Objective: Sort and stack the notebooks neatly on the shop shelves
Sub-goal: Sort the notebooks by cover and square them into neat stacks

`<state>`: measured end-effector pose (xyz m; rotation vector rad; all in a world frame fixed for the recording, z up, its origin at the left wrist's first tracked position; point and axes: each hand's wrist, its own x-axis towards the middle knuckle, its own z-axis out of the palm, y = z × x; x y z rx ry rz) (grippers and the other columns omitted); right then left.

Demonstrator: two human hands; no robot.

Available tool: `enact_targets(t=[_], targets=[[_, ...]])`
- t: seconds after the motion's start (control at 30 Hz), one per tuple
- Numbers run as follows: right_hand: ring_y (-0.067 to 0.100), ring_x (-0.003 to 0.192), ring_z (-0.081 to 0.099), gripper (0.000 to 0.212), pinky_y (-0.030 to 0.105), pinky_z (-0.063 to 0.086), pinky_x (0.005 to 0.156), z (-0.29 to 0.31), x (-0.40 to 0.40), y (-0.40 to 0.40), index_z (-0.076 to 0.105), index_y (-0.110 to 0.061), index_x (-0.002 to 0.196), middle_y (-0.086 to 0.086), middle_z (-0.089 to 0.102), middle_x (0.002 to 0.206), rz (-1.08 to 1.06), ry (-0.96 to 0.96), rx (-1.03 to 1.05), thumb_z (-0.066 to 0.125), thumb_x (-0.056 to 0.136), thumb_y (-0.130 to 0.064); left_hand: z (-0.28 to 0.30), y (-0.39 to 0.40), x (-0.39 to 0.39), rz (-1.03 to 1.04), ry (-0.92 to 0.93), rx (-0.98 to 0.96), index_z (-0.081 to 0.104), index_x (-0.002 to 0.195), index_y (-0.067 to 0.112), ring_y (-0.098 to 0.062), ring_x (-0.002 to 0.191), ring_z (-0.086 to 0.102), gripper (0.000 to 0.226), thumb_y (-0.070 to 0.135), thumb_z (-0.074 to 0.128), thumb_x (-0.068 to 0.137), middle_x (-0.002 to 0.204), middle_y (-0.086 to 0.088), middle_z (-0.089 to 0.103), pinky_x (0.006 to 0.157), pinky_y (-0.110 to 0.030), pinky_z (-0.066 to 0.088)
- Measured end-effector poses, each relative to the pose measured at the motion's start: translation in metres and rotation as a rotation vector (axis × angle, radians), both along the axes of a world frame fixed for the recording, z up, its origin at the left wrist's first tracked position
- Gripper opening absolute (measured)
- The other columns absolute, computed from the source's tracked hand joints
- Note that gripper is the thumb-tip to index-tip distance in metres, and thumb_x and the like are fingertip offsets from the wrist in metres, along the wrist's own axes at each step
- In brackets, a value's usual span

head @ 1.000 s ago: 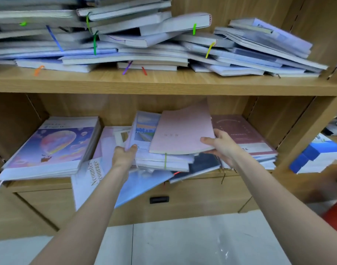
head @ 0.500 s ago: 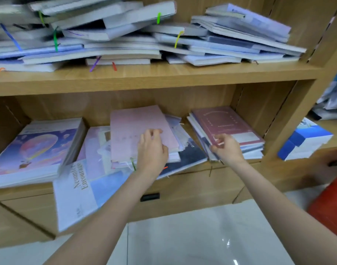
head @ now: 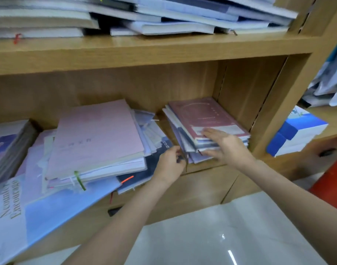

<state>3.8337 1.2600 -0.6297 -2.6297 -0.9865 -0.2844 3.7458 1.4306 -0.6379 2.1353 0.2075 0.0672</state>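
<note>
Lower wooden shelf (head: 208, 167), task at an early stage: the right hand (head: 224, 145), fingers spread flat, rests on the small right-hand stack topped by a maroon hardcover notebook (head: 206, 116), while the left hand (head: 170, 163) pinches a thin dark ribbon at that stack's left edge. The middle heap under the pale pink softcover notebook (head: 97, 134) lies skewed and overhangs the shelf edge, and the notebooks crowding the upper shelf (head: 144, 48) remain unsorted.
</note>
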Motion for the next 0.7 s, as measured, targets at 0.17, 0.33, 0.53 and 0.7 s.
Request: enact_targets(t=[0.17,0.33,0.53,0.7], targets=[[0.023,0.114,0.058,0.059,0.037,0.047,0.095,0.046,0.013,0.003,0.059,-0.007,0.125,0.010,0.063,0.123,-0.088,-0.019,0.246,0.069,0.077,-0.040,0.000,0.001,0.017,0.005,0.066,-0.115,0.050,0.128,0.003,-0.019,0.113,0.054,0.039,-0.003,0.048,0.089,0.123,-0.010,0.058,0.091,-0.020,0.041],[0.018,0.098,0.061,0.051,0.029,0.049,0.080,0.075,0.016,0.000,0.060,-0.010,0.123,0.005,0.066,0.112,-0.088,0.013,0.283,0.064,0.082,-0.041,0.002,-0.002,0.017,0.084,0.054,-0.258,0.046,0.131,0.002,-0.013,0.108,0.051,0.039,-0.006,0.042,0.092,0.126,-0.008,0.055,0.089,-0.018,0.039],[0.020,0.138,0.031,0.065,0.033,0.029,0.110,0.013,-0.004,0.007,0.023,-0.018,0.147,0.007,0.028,0.153,-0.022,-0.007,-0.406,0.054,0.092,-0.033,0.003,-0.003,0.018,0.085,0.068,-0.199,0.053,0.126,0.003,-0.015,0.107,0.055,0.035,-0.003,0.041,0.093,0.115,-0.002,0.059,0.081,-0.011,0.042],[0.029,0.115,0.054,0.057,0.034,0.044,0.082,0.038,-0.001,0.014,0.027,-0.020,0.146,0.008,0.050,0.136,-0.114,-0.179,-0.336,0.047,0.095,-0.037,0.007,-0.007,0.008,-0.059,0.137,-0.292,0.047,0.132,0.001,-0.014,0.111,0.055,0.042,-0.008,0.045,0.091,0.129,-0.009,0.056,0.093,-0.017,0.040]])
